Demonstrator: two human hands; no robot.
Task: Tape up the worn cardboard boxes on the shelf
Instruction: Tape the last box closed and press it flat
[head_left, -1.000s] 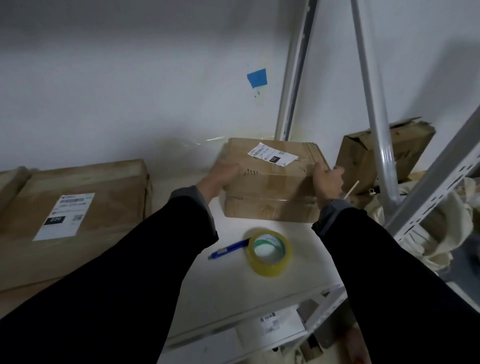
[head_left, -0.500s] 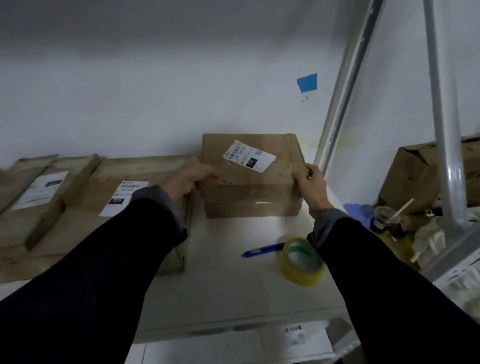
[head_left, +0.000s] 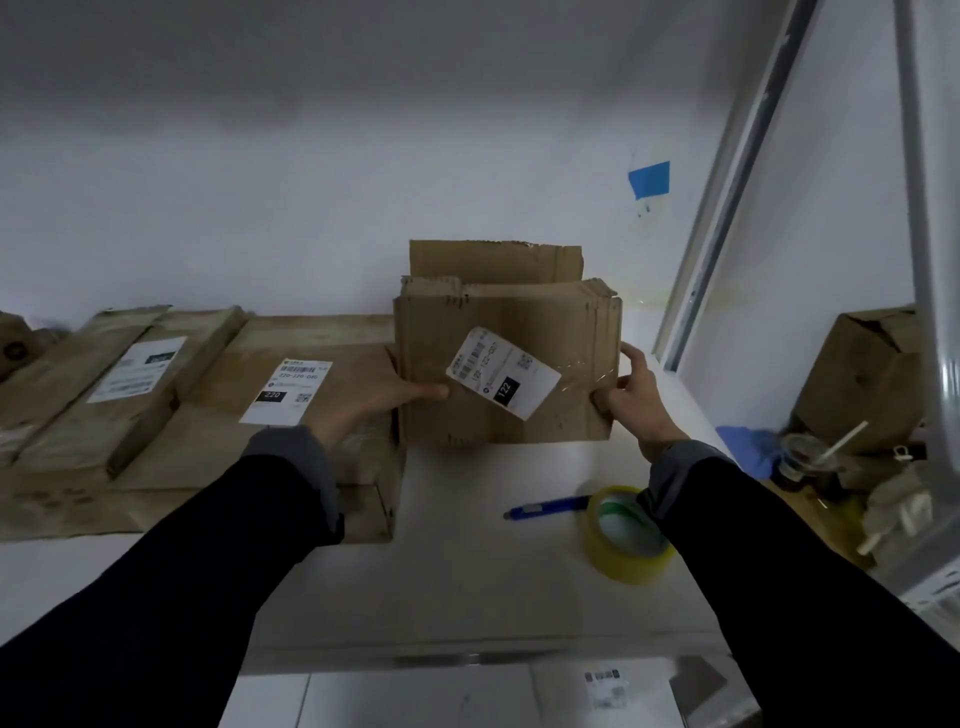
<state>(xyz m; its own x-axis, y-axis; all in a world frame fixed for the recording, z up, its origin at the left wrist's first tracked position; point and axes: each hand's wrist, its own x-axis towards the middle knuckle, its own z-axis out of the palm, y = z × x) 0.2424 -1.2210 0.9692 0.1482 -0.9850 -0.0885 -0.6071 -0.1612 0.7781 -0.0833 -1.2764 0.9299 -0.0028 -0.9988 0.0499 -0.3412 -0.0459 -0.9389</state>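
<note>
At the far left of the shelf (head_left: 467, 587) lie flattened cardboard boxes (head_left: 78, 415), one bearing a white label (head_left: 137, 369) whose print is too small to read. Just right of it a larger flat box (head_left: 291, 415) carries a white label (head_left: 287, 391) with a barcode, a line reading roughly "220-220-0…" and a black patch with "220".

The left hand (head_left: 382, 397) rests against the left edge of the worn box (head_left: 506, 364), thumb laid flat across its front face and the rest of the fingers hidden behind the edge, so it grips the box from that side. The worn box stands on edge on the white shelf near the back wall, its broad face turned toward the camera and its long axis running left to right; the top flaps are torn and ragged, one standing up behind the other, and the right side shows several crease lines. A white shipping label (head_left: 504, 379) sits crooked on the face (tilted down to the right), with a barcode, "122-122-02…" and a black patch reading "122"; shiny clear tape covers the cardboard just beside it.

The right hand (head_left: 631, 402) pinches the box's lower right edge, thumb in front.

In front lie a blue pen (head_left: 548, 506) and, touching its tip, a yellow tape roll (head_left: 628, 538) lying flat.
</note>
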